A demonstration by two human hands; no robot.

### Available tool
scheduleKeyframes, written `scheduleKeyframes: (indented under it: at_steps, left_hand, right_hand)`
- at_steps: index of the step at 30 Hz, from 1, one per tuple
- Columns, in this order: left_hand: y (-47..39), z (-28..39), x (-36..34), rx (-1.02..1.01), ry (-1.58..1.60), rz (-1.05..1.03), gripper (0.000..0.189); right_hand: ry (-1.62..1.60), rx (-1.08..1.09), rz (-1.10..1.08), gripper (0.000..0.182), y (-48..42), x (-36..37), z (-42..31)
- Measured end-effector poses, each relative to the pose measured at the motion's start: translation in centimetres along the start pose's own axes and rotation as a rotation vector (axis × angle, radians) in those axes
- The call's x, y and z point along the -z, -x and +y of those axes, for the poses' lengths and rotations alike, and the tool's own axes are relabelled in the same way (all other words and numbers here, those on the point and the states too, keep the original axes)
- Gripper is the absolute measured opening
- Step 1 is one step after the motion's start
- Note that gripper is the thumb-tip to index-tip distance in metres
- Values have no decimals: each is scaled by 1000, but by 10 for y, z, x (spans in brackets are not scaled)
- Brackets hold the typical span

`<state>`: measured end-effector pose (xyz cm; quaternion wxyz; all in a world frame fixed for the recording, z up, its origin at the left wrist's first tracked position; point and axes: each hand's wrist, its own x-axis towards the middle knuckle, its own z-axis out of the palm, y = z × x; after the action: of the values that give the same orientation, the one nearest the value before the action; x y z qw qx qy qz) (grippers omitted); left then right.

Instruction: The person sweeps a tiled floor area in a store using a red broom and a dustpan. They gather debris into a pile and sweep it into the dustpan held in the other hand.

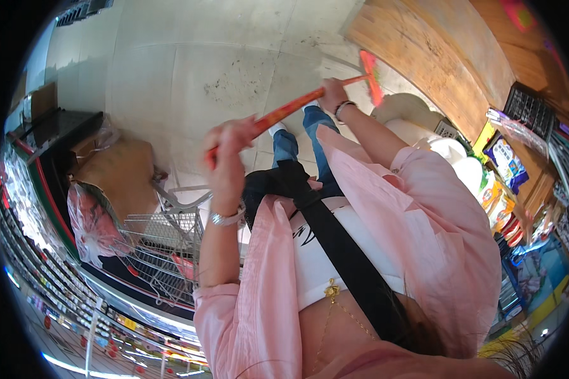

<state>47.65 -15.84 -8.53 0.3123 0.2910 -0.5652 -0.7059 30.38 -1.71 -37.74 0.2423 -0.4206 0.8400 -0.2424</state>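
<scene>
A broom with an orange-red handle (291, 108) slants across the view in front of my body. My left hand (228, 151), slightly blurred, is wrapped around the top end of the handle. Farther down the shaft, my right hand (333, 95) grips it close to the head. The red broom head (371, 78) is beside the base of a wooden counter (422, 52); whether its bristles touch the floor I cannot tell. Dark specks of dirt (237, 87) are scattered over the pale tiled floor (208, 61) beyond my feet.
To the left are a metal shopping cart (163, 256), a cardboard box (118, 175) and a clear plastic bag (92, 222). A beige rounded object (400, 110) sits by the counter base. On the right lie a black keyboard (528, 113) and packaged goods (505, 158).
</scene>
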Motion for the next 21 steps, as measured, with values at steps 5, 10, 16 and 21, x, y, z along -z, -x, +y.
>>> scheduleKeyframes:
  at_steps: [5, 10, 16, 21]
  left_hand:
    - [18, 60, 13, -89, -89, 131, 26]
    - [45, 96, 6, -162, -115, 277, 28]
    - [57, 79, 9, -65, -114, 249, 28]
    - [67, 35, -7, -7, -20, 236, 23]
  right_hand:
    - [-5, 85, -141, 12, -29, -2, -83]
    - [-46, 183, -226, 13, -25, 25, -138]
    - [-15, 239, -212, 10, 3, 21, -91]
    - [-25, 172, -376, 6, 7, 7, -47]
